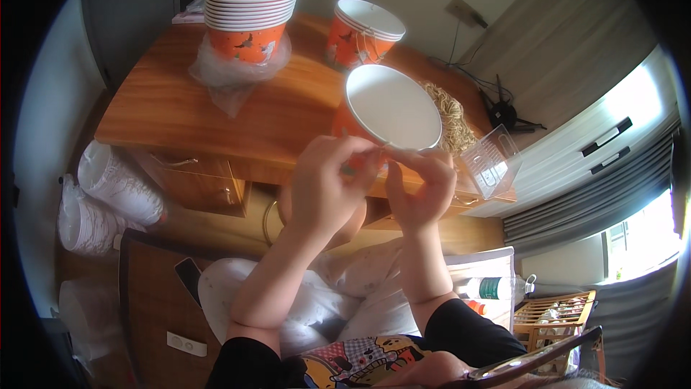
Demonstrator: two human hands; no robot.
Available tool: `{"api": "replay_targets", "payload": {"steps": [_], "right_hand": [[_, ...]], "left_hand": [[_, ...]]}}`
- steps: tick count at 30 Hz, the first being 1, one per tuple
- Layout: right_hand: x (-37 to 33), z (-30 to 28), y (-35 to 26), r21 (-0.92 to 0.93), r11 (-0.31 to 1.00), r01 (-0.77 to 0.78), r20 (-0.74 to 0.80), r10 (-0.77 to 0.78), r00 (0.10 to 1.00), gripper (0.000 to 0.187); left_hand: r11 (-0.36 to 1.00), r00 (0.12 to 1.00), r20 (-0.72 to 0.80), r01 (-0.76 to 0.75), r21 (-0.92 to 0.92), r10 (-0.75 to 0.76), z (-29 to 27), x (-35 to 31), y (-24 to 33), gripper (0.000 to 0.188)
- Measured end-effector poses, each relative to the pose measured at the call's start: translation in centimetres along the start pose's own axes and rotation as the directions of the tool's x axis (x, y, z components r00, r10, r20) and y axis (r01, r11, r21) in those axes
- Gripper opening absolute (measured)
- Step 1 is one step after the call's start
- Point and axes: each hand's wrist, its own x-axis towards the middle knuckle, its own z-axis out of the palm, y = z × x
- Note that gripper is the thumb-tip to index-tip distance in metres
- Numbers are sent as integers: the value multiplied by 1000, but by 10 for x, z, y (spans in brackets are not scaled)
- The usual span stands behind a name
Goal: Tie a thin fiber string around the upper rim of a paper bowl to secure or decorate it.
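Observation:
An orange paper bucket (392, 108) with a white inside is tilted toward me at the near edge of the wooden desk. At its near rim, my left hand (332, 177) and my right hand (423, 184) meet with fingertips pinched close together. What lies between the fingertips is too small to make out. Beside the bucket on the right is a bundle of tan cords (450, 119). Behind it stand a couple of nested orange buckets (360, 43) with a thin cord hanging over their side.
A tall stack of buckets (248, 36) in crumpled clear plastic stands at the desk's (151, 108) far left. A clear plastic box (493, 162) and a black router (504, 110) are on the right. Wrapped stacks (119, 180) lie left below; a bottle (493, 288) sits right of my legs.

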Motion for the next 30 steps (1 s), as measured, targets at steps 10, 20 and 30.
{"api": "replay_targets", "payload": {"steps": [10, 20, 30], "right_hand": [[4, 1, 1, -35, 999, 39, 47, -37, 998, 42], [9, 0, 2, 24, 1000, -19, 78, 17, 997, 41], [14, -4, -8, 5, 1000, -2, 109, 2, 994, 42]], "left_hand": [[999, 1000, -8, -15, 32, 15, -1, 0, 2, 12], [977, 991, 17, -134, 168, 133, -7, 0, 6, 13], [952, 990, 70, -139, 272, 125, -11, -3, 24, 10]]}}
